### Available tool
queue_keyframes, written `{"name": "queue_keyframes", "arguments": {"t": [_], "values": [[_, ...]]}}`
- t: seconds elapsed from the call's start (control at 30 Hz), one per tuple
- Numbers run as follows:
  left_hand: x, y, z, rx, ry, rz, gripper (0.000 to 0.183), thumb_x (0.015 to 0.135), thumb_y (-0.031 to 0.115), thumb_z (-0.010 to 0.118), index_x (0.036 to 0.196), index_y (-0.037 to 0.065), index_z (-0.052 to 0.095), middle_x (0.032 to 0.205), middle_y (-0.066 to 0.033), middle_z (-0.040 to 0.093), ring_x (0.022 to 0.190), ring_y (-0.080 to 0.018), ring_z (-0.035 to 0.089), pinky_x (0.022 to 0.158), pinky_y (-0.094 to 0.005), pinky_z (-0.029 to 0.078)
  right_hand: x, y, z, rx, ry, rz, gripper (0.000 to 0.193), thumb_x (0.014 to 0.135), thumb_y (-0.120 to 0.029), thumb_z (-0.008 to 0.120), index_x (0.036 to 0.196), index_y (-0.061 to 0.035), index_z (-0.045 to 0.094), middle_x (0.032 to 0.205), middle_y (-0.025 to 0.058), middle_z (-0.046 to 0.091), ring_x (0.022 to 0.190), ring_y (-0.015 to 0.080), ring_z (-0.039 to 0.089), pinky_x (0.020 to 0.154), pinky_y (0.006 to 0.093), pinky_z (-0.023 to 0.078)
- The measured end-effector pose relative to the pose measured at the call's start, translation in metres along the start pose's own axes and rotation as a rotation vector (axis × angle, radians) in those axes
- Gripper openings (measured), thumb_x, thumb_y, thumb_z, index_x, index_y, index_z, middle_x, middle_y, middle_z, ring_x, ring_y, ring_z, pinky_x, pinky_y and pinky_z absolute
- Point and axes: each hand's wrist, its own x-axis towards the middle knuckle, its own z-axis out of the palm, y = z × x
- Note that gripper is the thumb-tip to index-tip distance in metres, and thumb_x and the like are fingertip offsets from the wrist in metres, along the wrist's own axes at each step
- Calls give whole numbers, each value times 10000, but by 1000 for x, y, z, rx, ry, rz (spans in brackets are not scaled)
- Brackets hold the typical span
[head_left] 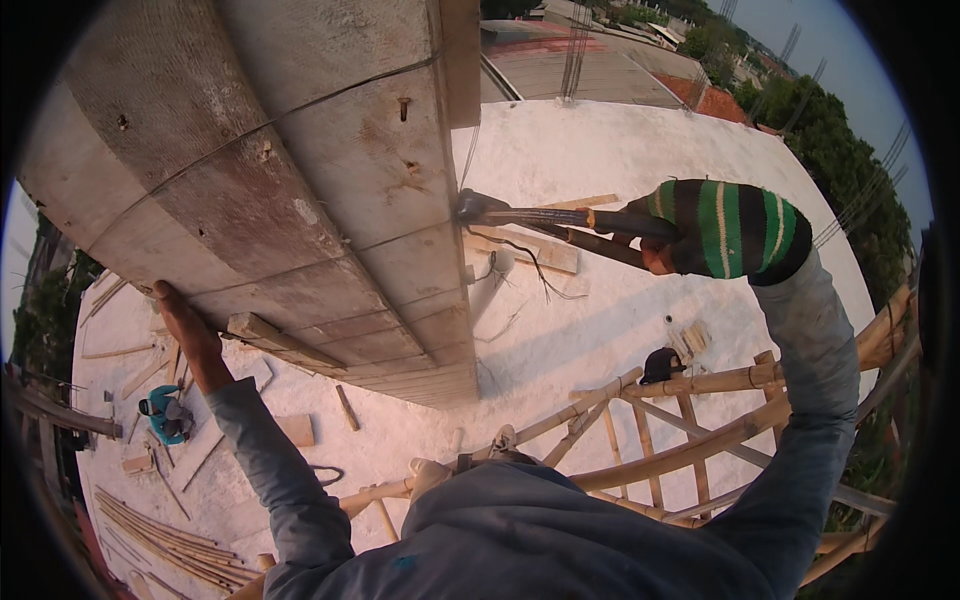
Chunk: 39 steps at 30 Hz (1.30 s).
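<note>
A tall column of wooden formwork boards (330, 180) with thin wire wound round it stands in front of me. My right hand (665, 238), in a black, green and white striped knit covering, is closed round the dark handles of long-handled pincers (575, 217). Their head touches or nearly touches the wire at the column's right edge; I cannot tell whether the jaws bite it. My left hand (192, 332), bare, holds the column's left edge, one finger or thumb along it and the other fingers mostly hidden. Loose wire (540, 265) dangles beside the column.
Bamboo scaffolding poles (690, 455) cross below and right of me. Far down lies a pale floor slab (640, 150), with scattered planks and bamboo poles (165, 535) at the left. Another person (165, 412) in blue crouches there. A dark cap-like object (660, 366) sits near the poles.
</note>
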Motion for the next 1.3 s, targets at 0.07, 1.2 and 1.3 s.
{"name": "queue_keyframes", "arguments": {"t": [0.07,1.2,1.3], "values": [[-1,1,1,-2,5,7,997,938,726,563,1529,-43,332,1508,-183,455,1361,-300,455,1161,-433,346,-4,-2,-2,-60,49,-89,422,896,-119,734,1307,-58,657,900,34,706,797,152,659,723,320,537],[-5,8,8,21,63,-38,1014,946,745,518,1573,-16,281,1575,-202,388,1414,-353,423,1184,-452,337,20,1,61,603,-161,19,284,929,-152,742,1154,2,664,859,32,657,722,97,610,656,273,520],[-7,10,9,18,66,-47,1029,938,768,499,1584,1,264,1589,-194,371,1433,-355,396,1198,-450,312,22,5,95,608,-73,-86,245,951,-165,743,1141,-30,668,878,29,662,786,100,602,718,289,516]]}}
